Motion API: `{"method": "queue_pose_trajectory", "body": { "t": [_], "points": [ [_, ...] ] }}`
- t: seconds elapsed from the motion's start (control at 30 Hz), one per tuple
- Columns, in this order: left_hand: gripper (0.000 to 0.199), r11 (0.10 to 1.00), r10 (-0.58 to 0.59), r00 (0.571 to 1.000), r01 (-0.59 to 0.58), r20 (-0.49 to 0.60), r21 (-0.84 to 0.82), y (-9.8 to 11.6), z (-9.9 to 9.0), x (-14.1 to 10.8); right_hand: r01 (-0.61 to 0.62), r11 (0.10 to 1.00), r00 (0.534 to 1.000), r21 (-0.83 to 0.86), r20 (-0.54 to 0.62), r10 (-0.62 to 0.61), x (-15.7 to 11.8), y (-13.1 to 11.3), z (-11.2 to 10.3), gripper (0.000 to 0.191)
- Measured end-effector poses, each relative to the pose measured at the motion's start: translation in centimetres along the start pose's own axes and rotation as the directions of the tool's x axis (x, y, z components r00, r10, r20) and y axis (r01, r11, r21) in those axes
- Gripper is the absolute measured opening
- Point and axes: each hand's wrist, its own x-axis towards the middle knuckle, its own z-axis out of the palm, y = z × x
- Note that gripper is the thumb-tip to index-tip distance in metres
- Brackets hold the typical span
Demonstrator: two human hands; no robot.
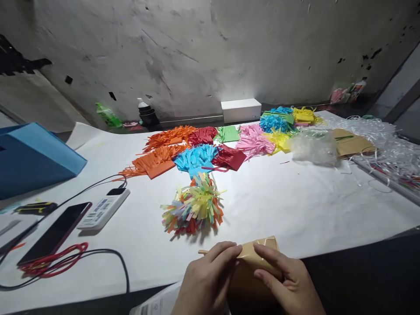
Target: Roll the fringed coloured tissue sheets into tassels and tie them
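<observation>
At the table's near edge, my left hand (210, 273) and my right hand (285, 275) are closed on a glossy sheet of brown paper (257, 248). My left fingers press its left side, while my right thumb and fingers pinch its right side. The sheet bends over at the top and its lower part hangs in shadow between my hands. A thin tan tip (202, 252) sticks out left of my left fingers; I cannot tell whether it belongs to the paper. Just beyond my hands lies a multicoloured fringed paper pom-pom (193, 205).
Fringed paper bundles, orange (154, 159), blue (197, 157), red (231, 156) and pink (254, 141), lie across the white-covered table. On the left are a phone (55, 234), a white power bank (104, 209), cables (108, 250) and a blue box (39, 153). Clear plastic strips (377, 135) heap at right.
</observation>
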Motion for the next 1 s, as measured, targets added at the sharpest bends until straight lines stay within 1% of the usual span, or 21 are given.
{"method": "queue_pose_trajectory", "body": {
  "t": [0.07, 0.1, 0.17, 0.2, 0.23, 0.27, 0.33, 0.37, 0.47, 0.57, 0.63, 0.67, 0.77, 0.83, 0.9, 1.0],
  "points": [
    [0.031, 1.0, 0.003, 1.0, -0.003, 0.003, 0.028, 0.1, -0.1, -0.2, 0.105, 0.986, 0.991, -0.131, -0.066, -0.114, 0.0, -0.3, -0.3, 0.035],
    [0.031, 0.999, -0.002, 1.0, 0.002, 0.0, 0.048, 0.1, 0.0, -0.3, 0.162, 0.961, 0.973, -0.226, -0.124, -0.193, 0.1, -0.5, -0.4, 0.034],
    [0.031, 0.997, 0.0, 1.0, 0.0, -0.008, 0.077, 0.2, 0.1, -0.5, 0.235, 0.871, 0.908, -0.432, -0.222, -0.355, 0.4, -1.2, -0.8, 0.035],
    [0.031, 0.997, 0.012, 1.0, -0.011, -0.016, 0.077, 0.2, 0.2, -0.6, 0.258, 0.823, 0.879, -0.505, -0.23, -0.417, 0.7, -1.6, -0.9, 0.034],
    [0.032, 0.997, 0.028, 0.999, -0.026, -0.02, 0.068, 0.2, 0.3, -0.6, 0.29, 0.792, 0.867, -0.538, -0.203, -0.455, 0.9, -2.0, -1.0, 0.033],
    [0.033, 0.998, 0.044, 0.999, -0.043, -0.021, 0.052, 0.2, 0.5, -0.7, 0.331, 0.783, 0.87, -0.527, -0.15, -0.469, 1.0, -2.3, -1.1, 0.031],
    [0.032, 0.998, 0.06, 0.998, -0.059, -0.007, 0.014, 0.2, 0.7, -0.7, 0.393, 0.823, 0.892, -0.41, -0.046, -0.449, 1.3, -2.7, -1.1, 0.025],
    [0.031, 0.998, 0.056, 0.998, -0.056, 0.008, -0.001, 0.2, 0.8, -0.8, 0.394, 0.854, 0.904, -0.341, -0.022, -0.426, 1.3, -2.8, -1.0, 0.023],
    [0.026, 0.999, 0.032, 0.998, -0.031, 0.051, -0.018, 0.3, 0.9, -1.1, 0.31, 0.93, 0.948, -0.198, -0.012, -0.319, 1.4, -2.9, -0.8, 0.018],
    [0.026, 0.998, 0.042, 0.997, -0.039, 0.058, -0.04, 0.3, 0.7, -1.3, 0.222, 0.968, 0.974, -0.116, 0.073, -0.215, 1.5, -3.0, -1.0, 0.015],
    [0.029, 0.995, 0.06, 0.997, -0.055, 0.054, -0.087, 0.4, 0.6, -1.3, 0.199, 0.975, 0.976, -0.096, 0.111, -0.188, 1.6, -3.1, -1.1, 0.014],
    [0.03, 0.993, 0.059, 0.997, -0.053, 0.052, -0.109, 0.4, 0.6, -1.3, 0.207, 0.974, 0.974, -0.092, 0.111, -0.197, 1.6, -3.1, -1.2, 0.014],
    [0.026, 0.991, 0.025, 0.998, -0.017, 0.059, -0.131, 0.5, 0.4, -1.1, 0.274, 0.958, 0.961, -0.079, 0.069, -0.269, 1.6, -3.2, -1.0, 0.017],
    [0.021, 0.992, 0.006, 0.997, 0.003, 0.074, -0.127, 0.7, 0.3, -0.9, 0.282, 0.958, 0.959, -0.045, 0.048, -0.28, 1.6, -3.1, -0.8, 0.018],
    [0.021, 0.988, 0.004, 0.997, 0.008, 0.083, -0.151, 0.9, 0.1, -0.7, 0.228, 0.974, 0.972, 0.007, 0.054, -0.229, 1.5, -3.0, -0.7, 0.018],
    [0.019, 0.981, -0.025, 0.996, 0.041, 0.09, -0.188, 1.3, -0.1, -0.5, 0.152, 0.987, 0.98, 0.059, 0.124, -0.159, 1.5, -3.0, -0.9, 0.017]
  ]
}}
